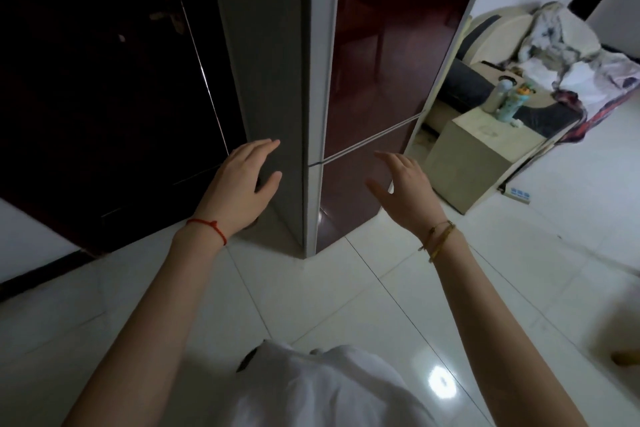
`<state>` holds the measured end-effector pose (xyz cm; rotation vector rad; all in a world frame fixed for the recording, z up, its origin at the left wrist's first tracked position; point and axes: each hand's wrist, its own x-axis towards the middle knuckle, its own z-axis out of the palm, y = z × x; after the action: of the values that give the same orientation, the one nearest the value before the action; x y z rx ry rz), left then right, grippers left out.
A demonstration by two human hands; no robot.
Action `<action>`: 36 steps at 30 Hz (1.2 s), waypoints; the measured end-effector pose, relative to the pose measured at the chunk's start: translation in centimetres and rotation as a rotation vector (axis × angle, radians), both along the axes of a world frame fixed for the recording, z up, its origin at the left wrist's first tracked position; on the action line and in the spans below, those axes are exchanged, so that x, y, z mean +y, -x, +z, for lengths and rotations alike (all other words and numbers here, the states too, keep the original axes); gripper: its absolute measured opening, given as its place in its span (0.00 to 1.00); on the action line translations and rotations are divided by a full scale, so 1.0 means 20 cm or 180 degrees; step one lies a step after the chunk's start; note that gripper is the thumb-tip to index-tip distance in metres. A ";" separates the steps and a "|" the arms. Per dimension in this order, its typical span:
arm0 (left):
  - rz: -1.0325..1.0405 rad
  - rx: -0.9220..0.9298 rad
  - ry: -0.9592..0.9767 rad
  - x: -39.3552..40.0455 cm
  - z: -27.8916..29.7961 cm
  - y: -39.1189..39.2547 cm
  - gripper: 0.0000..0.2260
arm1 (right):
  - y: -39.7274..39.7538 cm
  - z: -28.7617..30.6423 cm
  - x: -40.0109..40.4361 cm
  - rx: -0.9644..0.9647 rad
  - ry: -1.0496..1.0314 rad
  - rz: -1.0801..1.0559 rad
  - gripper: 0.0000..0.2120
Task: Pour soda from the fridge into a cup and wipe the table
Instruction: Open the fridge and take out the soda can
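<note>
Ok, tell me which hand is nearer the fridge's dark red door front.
Right. The right hand hovers open just in front of the dark red door; the left hand is off by the fridge's grey side panel.

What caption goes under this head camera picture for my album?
Both empty hands, left and right, reach toward the closed fridge.

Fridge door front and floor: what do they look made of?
The dark red fridge door looks like glossy glass or lacquered panel, since it mirrors furniture; I cannot tell which. The white floor looks like polished ceramic tile, with thin grout lines and a bright lamp glare.
</note>
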<state>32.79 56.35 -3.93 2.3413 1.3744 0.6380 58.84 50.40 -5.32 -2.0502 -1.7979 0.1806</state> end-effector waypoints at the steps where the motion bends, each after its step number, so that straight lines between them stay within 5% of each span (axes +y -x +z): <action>1: 0.0037 -0.0017 0.0014 0.04 0.00 -0.02 0.24 | -0.01 0.00 0.05 0.0015 0.0022 0.0034 0.21; 31: -0.0533 -0.0489 0.0241 1.31 -0.03 -0.30 0.29 | 0.09 -0.19 1.08 0.0620 0.0259 -0.0464 0.27; 36: -0.0614 -0.0734 0.0148 1.38 -0.02 -0.38 0.28 | 0.13 -0.24 1.18 0.0771 0.0238 -0.0490 0.35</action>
<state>40.41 84.04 -4.42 2.2466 1.0382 0.7801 56.15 73.91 -10.02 -2.1052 -1.5032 0.4371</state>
